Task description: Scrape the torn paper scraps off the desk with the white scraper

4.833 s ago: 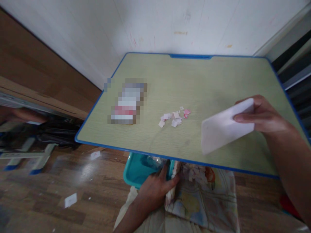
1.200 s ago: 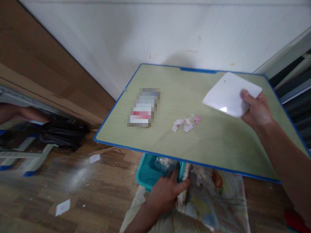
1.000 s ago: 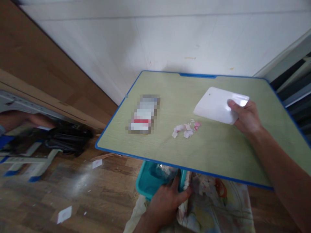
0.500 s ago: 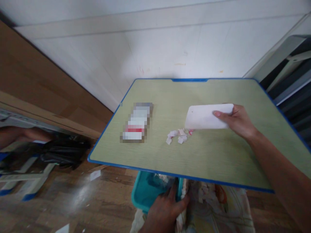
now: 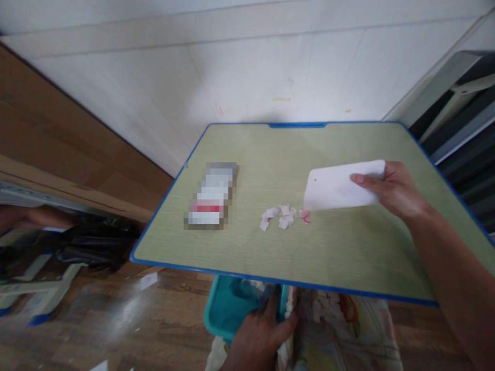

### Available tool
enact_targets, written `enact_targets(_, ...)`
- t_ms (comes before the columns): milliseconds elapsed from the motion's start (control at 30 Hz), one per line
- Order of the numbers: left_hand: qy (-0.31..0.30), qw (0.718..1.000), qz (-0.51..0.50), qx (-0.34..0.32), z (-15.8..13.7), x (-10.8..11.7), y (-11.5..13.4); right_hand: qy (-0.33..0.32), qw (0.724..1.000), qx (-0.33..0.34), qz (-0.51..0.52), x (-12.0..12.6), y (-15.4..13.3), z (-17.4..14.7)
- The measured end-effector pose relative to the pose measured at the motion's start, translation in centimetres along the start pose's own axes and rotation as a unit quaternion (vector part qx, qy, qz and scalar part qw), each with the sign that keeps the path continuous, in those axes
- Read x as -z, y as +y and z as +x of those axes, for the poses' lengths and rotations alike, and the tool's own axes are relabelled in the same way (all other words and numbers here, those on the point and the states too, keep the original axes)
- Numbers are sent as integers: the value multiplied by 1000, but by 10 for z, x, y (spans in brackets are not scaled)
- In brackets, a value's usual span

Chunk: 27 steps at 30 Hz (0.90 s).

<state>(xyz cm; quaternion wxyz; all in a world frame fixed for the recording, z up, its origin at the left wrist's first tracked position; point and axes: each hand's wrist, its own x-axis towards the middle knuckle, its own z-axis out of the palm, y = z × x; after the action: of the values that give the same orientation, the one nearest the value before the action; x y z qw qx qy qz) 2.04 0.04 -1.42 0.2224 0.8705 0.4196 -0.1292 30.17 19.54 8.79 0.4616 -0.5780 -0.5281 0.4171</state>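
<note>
In my right hand [image 5: 398, 188] is a flat white rectangular piece [image 5: 336, 188] with rounded corners and a small hole near its left end. The thumb presses on its face while the other fingers are hidden behind it. It is tilted above the table, just right of a small pile of torn paper scraps [image 5: 284, 216]. A pink-marked scrap [image 5: 305, 215] lies below its lower left corner. Under the table's front edge, my left hand [image 5: 259, 332] grips the right rim of a teal plastic bin [image 5: 216, 319], fingers inside and thumb outside. A clear bag shows partly within.
The green table [image 5: 232, 247] has a blue edge. A pixelated phone-like object [image 5: 211, 196] lies on its left. A white wall [image 5: 247, 67] stands behind, with a cardboard box [image 5: 77, 139] at left. Patterned cloth [image 5: 340, 340] is below. A person's limb [image 5: 34, 219] shows at far left.
My right hand has moved slightly right with the white piece, uncovering more of the pink-marked scrap. The view has shifted a little; my left hand stays at the bin.
</note>
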Motion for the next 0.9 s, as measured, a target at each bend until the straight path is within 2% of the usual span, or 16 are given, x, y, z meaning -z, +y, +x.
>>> enact_targets(100,-8,1000,8,-3,-1,-2,0,10,1000,19,8,5,3,2)
enact_targets(267,-4,1000,6,-4,-3,1,0,-52,998,-14,-18,12,5,4)
enact_targets(400,-4,1000,-10,-3,-3,6,1,-37,999,-9,-13,13,2,2)
enact_targets(567,-1,1000,-15,0,-3,6,1,-131,990,-49,-23,17,2,0)
enact_targets(700,0,1000,-14,-1,-3,5,1,-89,996,-31,-8,16,1,-1)
enact_targets(900,14,1000,-24,-5,-4,3,1,-109,993,-30,-45,12,-1,-2)
